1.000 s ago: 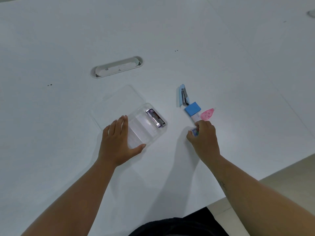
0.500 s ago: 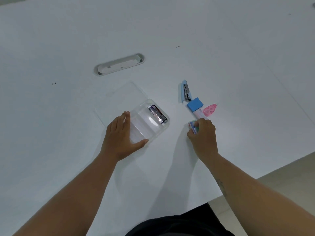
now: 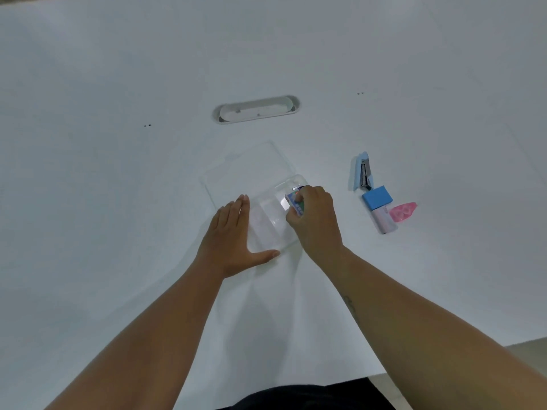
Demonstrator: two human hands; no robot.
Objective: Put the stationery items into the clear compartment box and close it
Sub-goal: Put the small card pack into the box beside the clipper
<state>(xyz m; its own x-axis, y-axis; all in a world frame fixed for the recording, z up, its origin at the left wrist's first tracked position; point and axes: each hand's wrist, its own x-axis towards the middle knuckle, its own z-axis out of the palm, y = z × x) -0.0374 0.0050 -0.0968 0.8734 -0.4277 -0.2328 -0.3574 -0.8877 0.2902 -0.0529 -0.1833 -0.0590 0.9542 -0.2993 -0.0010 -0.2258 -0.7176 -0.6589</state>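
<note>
The clear compartment box lies open on the white table, its lid folded back flat behind it. My left hand rests flat against the box's left side. Over the box's right compartment, my right hand grips a small blue-and-green printed item. The item put in the box before is mostly hidden under that hand. To the right lie a light blue stapler, a blue block, a white tube and a pink correction tape.
An oval cable port is set into the table behind the box. The table's front edge runs at the lower right, with floor beyond it.
My right hand picked up the small printed item beside the white tube and carried it left over the box. The left hand stayed on the box.
</note>
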